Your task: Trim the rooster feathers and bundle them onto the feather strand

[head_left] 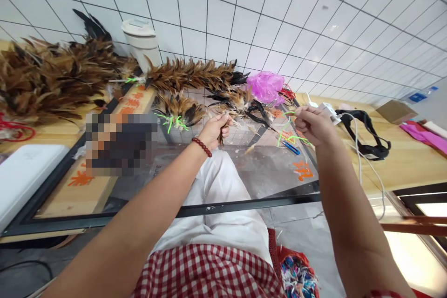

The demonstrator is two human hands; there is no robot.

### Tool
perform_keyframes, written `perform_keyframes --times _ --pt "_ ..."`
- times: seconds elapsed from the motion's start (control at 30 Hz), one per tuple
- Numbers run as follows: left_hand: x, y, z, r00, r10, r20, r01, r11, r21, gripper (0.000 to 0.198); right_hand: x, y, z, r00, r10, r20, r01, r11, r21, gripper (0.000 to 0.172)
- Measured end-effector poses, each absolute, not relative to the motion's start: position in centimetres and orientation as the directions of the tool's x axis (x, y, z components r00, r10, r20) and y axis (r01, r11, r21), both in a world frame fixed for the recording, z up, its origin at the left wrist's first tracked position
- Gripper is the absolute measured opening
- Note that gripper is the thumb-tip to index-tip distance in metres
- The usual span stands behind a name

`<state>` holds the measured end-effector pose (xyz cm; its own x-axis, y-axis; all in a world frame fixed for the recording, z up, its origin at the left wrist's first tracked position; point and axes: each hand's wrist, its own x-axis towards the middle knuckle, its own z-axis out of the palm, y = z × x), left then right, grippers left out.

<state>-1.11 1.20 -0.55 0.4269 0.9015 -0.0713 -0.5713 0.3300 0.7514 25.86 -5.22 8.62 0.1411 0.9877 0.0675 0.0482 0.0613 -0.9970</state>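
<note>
My left hand point(215, 129), with a red bead bracelet at the wrist, is closed around the quill ends of a small bunch of brown feathers point(234, 108) above the glass table top point(265, 172). To its right my right hand point(311, 124) is closed in a pinch on a thin green string point(289, 136) that trails down toward the glass. Both hands hover at about the same height, a short gap apart. A tied feather bundle with green string point(178, 114) lies just left of my left hand.
A big heap of brown feathers point(45, 79) fills the left. A long feather duster point(195, 74) lies by the tiled wall beside a white container point(141, 42) and a pink plastic bag point(266, 86). A black strap point(365, 137), white cable and cardboard box point(396, 111) sit on the right.
</note>
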Motion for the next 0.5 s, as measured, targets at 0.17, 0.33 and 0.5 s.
perform_keyframes --times 0.17,0.33,0.5 --pt "-0.8 0.6 -0.2 0.463 0.885 -0.049 -0.535 0.323 0.781 0.019 20.1 -3.2 7.2 -0.042 0.997 0.072 -0.079 0.069 -0.995 0.023" --pt "-0.6 0.3 -0.1 0.45 0.892 -0.045 -0.498 0.292 0.816 0.019 15.2 -1.4 5.0 -0.039 0.991 0.128 -0.134 0.121 -0.983 0.027" --pt "-0.3 0.2 -0.3 0.516 0.856 -0.042 -0.444 0.309 0.841 0.025 14.5 -1.3 2.7 -0.213 0.977 0.023 -0.132 -0.005 -0.991 0.044"
